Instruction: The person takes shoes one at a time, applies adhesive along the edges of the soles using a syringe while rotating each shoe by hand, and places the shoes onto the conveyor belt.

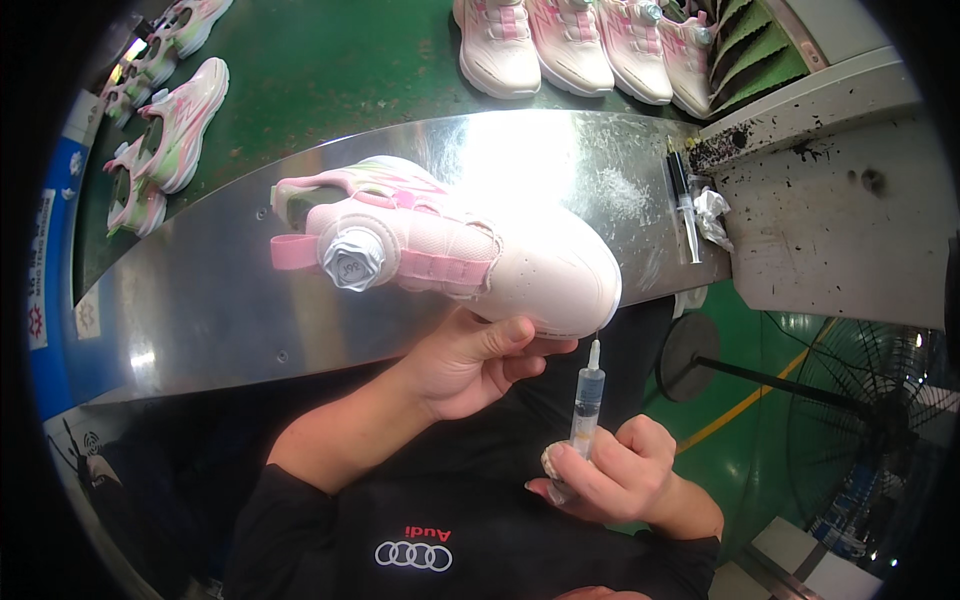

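Observation:
My left hand (pixel 475 362) is closed around the underside of a pink and white sneaker (pixel 555 265), thumb along its sole edge. The shoe is held sideways over the metal ledge, toe to the right; a white dial (pixel 352 258) and a pink pull loop show at its left part. In my right hand (pixel 620 470) is a clear syringe (pixel 588 400), pointing up, with liquid inside. Its thin tip meets or nearly meets the sole edge at the toe; exact contact is too small to tell. My right fingers wrap the syringe's lower end.
A curved metal ledge (pixel 190 310) borders the green conveyor belt (pixel 330 75). Several similar sneakers (pixel 500 50) stand at the far side, others (pixel 185 125) at the left. Another syringe (pixel 688 215) and crumpled white paper (pixel 712 215) lie at the ledge's right end. A black fan (pixel 880 410) stands at the right.

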Motion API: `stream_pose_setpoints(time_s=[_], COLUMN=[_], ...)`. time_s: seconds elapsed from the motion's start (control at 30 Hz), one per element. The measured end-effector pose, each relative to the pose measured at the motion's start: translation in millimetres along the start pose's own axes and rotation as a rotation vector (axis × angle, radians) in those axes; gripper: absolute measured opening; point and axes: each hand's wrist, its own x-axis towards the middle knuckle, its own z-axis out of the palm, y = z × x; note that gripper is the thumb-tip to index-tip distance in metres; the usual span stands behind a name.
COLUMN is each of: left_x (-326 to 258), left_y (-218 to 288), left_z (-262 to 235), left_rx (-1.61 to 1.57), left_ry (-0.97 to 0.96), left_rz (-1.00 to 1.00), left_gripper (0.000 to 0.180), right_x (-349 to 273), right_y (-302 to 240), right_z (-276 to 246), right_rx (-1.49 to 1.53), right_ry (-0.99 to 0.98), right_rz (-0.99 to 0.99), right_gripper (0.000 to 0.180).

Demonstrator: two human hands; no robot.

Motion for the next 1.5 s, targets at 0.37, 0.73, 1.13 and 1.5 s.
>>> stream_pose_setpoints(time_s=[0.37,0.73,1.13,1.5], left_x=[2.2,-50.2,-154.9,-73.2], left_y=[0.4,3.2,73.7,97.5], left_z=[2.9,-12.4,13.1,89.5], left_rx=[0.032,-0.061,1.130,2.021], left_ry=[0.010,-0.051,0.660,0.091], left_rz=[-0.006,-0.049,0.744,1.152], left_gripper=[0.038,0.051,0.072,0.056], right_x=[-2.8,-15.2,-4.9,-8.6], right_y=[2.2,20.2,95.9,97.9], right_z=[1.1,-28.4,51.4,37.3], right_rx=[0.020,0.155,0.707,0.720], right_ry=[-0.002,0.130,0.234,0.245], right_rz=[0.010,0.075,0.516,0.680], right_gripper=[0.033,0.048,0.051,0.051])
